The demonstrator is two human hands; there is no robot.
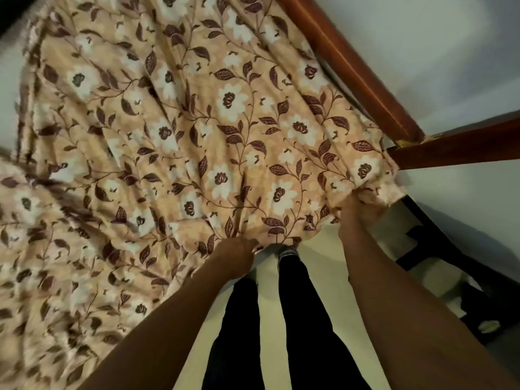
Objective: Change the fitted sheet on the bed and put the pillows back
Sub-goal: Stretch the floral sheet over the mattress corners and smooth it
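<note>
The sheet (225,136) bunched in the fingers of my left hand (239,254) and right hand (358,213) is matt cloth, floral-printed and creased. Past my right fingertips the bed frame (351,60) is reddish-brown wood, glossy with varnish. Below my fingers the floor (323,266) looks smooth and pale; my trousers (304,319) are dark matt cloth.

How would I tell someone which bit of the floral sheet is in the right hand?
Find the reddish-brown wooden bed frame, whose two rails meet at the right. Just below that joint the beige floral sheet ends in a bunched corner, gripped by the right hand. The left hand also holds the edge, but farther from the frame, beside the dark trouser legs.
</note>
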